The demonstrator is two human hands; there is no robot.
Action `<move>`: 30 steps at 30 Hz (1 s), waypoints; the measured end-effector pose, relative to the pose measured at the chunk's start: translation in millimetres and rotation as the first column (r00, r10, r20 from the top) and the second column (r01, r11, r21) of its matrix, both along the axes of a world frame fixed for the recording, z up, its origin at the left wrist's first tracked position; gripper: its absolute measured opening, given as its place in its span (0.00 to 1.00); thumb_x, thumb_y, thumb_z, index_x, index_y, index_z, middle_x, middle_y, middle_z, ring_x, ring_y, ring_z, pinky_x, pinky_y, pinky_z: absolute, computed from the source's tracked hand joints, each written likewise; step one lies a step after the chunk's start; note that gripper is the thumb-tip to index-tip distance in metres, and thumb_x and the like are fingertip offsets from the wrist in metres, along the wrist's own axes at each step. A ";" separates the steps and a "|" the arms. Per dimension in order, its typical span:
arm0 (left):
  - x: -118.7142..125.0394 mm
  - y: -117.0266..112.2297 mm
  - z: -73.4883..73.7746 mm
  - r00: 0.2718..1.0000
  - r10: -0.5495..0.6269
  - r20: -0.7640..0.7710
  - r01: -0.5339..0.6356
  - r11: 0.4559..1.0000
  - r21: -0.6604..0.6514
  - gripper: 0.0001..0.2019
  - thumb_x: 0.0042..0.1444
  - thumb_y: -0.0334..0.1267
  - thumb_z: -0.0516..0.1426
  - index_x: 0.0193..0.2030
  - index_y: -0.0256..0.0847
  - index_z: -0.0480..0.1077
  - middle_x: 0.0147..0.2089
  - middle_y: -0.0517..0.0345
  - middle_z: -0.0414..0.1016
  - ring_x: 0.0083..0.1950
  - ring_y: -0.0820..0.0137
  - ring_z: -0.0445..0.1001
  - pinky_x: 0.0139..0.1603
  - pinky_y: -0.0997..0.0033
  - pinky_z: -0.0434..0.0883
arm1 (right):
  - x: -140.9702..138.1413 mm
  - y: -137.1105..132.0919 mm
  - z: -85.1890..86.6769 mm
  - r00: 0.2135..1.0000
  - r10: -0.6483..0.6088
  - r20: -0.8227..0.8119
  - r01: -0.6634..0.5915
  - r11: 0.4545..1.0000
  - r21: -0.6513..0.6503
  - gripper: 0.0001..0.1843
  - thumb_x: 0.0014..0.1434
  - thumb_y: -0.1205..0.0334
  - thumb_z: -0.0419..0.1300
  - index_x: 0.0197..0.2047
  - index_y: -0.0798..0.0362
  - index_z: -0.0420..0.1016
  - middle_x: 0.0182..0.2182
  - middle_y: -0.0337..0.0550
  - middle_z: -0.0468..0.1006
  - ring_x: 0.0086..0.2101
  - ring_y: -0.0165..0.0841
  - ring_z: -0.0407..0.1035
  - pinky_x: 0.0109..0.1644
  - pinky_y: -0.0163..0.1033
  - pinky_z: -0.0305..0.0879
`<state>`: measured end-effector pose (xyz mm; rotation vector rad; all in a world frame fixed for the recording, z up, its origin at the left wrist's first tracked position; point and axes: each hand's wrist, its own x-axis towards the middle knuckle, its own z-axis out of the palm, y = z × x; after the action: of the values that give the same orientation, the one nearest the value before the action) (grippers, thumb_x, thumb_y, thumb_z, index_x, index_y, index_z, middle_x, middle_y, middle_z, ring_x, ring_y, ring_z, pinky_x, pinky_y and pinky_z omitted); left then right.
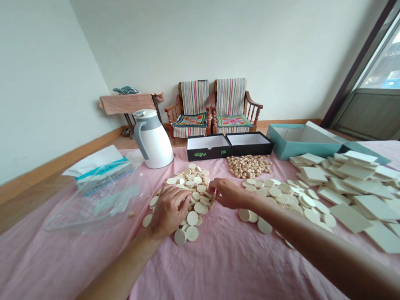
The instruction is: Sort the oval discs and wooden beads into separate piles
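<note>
A pile of pale round wooden discs lies on the pink tablecloth. My left hand rests palm down on the pile's left side, fingers curled over several discs. My right hand reaches in from the right, its fingertips pinched at the pile's right edge; what they hold is too small to make out. A second spread of discs lies under and beyond my right forearm.
Small round beads lie behind, near two open black boxes. A white jug stands at back left, clear plastic bags to the left. Pale square tiles and a teal box fill the right. Two chairs stand against the wall.
</note>
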<state>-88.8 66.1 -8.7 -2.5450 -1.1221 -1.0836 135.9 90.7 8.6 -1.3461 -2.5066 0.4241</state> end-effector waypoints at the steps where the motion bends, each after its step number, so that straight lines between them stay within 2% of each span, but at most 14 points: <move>1: 0.1 0.1 -0.1 1.000 -0.001 -0.001 0.001 1.000 0.002 0.06 0.58 0.31 0.54 0.38 0.40 0.72 0.36 0.55 0.77 0.41 0.66 0.73 0.47 0.61 0.68 | -1.2 -0.5 -3.3 1.000 -0.013 -0.003 0.013 1.000 0.020 0.14 0.47 0.77 0.54 0.36 0.54 0.73 0.36 0.45 0.76 0.34 0.31 0.70 0.36 0.32 0.62; 7: 1.1 1.0 -1.0 1.000 -0.007 0.009 0.007 1.000 0.020 0.06 0.58 0.31 0.54 0.38 0.40 0.72 0.37 0.55 0.77 0.41 0.66 0.73 0.47 0.62 0.68 | -3.8 -3.3 -17.8 0.997 -0.073 0.004 0.072 0.994 0.083 0.14 0.47 0.78 0.53 0.35 0.53 0.71 0.35 0.46 0.74 0.33 0.32 0.68 0.35 0.33 0.60; 10: 1.1 0.9 -0.5 1.000 -0.008 0.008 0.008 1.000 0.023 0.06 0.58 0.31 0.54 0.38 0.40 0.72 0.37 0.55 0.77 0.41 0.66 0.73 0.47 0.62 0.68 | 0.8 0.4 -18.7 0.994 -0.108 0.012 0.107 0.991 0.074 0.10 0.47 0.76 0.54 0.31 0.53 0.71 0.32 0.43 0.74 0.32 0.30 0.67 0.34 0.32 0.58; 12: 0.8 0.7 -0.2 1.000 -0.007 0.008 0.007 1.000 0.018 0.06 0.58 0.31 0.54 0.38 0.40 0.73 0.37 0.55 0.77 0.41 0.66 0.73 0.47 0.62 0.68 | 11.5 9.0 -16.1 0.984 -0.177 0.019 0.174 0.981 0.083 0.09 0.45 0.76 0.55 0.29 0.53 0.70 0.30 0.41 0.74 0.31 0.29 0.66 0.33 0.32 0.57; 15: 0.3 0.9 -0.5 1.000 -0.007 0.012 0.007 1.000 0.010 0.06 0.58 0.31 0.54 0.39 0.40 0.73 0.37 0.55 0.77 0.41 0.66 0.73 0.48 0.61 0.68 | 40.0 30.1 -8.1 0.939 -0.344 0.024 0.338 0.932 0.133 0.10 0.44 0.77 0.55 0.30 0.55 0.71 0.29 0.43 0.72 0.32 0.31 0.65 0.33 0.32 0.55; 18: -0.1 1.4 -1.3 1.000 -0.007 0.021 0.006 1.000 0.010 0.06 0.58 0.31 0.54 0.38 0.40 0.72 0.37 0.56 0.77 0.42 0.66 0.73 0.48 0.62 0.67 | 69.8 50.5 1.1 0.873 -0.488 0.012 0.478 0.859 0.185 0.11 0.47 0.76 0.53 0.33 0.57 0.72 0.32 0.48 0.71 0.34 0.34 0.65 0.33 0.34 0.53; 21: -0.4 1.9 -2.3 1.000 -0.006 0.021 0.006 1.000 0.003 0.06 0.58 0.31 0.54 0.39 0.40 0.72 0.38 0.56 0.77 0.42 0.66 0.73 0.49 0.61 0.67 | 79.3 58.0 4.9 0.823 -0.567 -0.035 0.559 0.799 0.223 0.15 0.49 0.76 0.51 0.39 0.57 0.73 0.37 0.50 0.71 0.34 0.34 0.66 0.33 0.34 0.54; 23: -0.6 2.0 -2.9 1.000 -0.010 0.018 0.010 1.000 0.001 0.06 0.58 0.31 0.54 0.39 0.40 0.72 0.38 0.56 0.77 0.42 0.66 0.73 0.50 0.61 0.66 | 70.2 54.7 3.1 0.865 -0.496 -0.073 0.499 0.839 0.216 0.16 0.50 0.77 0.51 0.39 0.56 0.73 0.36 0.48 0.72 0.35 0.33 0.66 0.35 0.33 0.55; 26: -0.4 2.0 -3.0 1.000 -0.008 0.019 0.007 1.000 0.009 0.06 0.58 0.31 0.54 0.39 0.40 0.72 0.38 0.56 0.77 0.42 0.67 0.73 0.49 0.62 0.67 | 42.1 43.2 -3.5 0.956 -0.277 -0.095 0.289 0.945 0.154 0.14 0.47 0.78 0.53 0.35 0.55 0.73 0.32 0.44 0.75 0.34 0.31 0.67 0.37 0.32 0.58; 30: 0.4 1.7 -2.1 1.000 -0.002 0.017 0.002 1.000 0.014 0.06 0.58 0.31 0.54 0.39 0.40 0.72 0.38 0.56 0.77 0.42 0.67 0.73 0.48 0.62 0.67 | 6.9 30.8 -11.7 0.988 -0.107 -0.107 0.115 0.991 0.068 0.14 0.47 0.78 0.54 0.36 0.56 0.73 0.34 0.43 0.76 0.33 0.29 0.67 0.37 0.31 0.59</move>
<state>-88.4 67.8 -10.8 -2.5311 -1.1121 -1.1124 142.8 121.4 -3.0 -1.3904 -2.3278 0.3639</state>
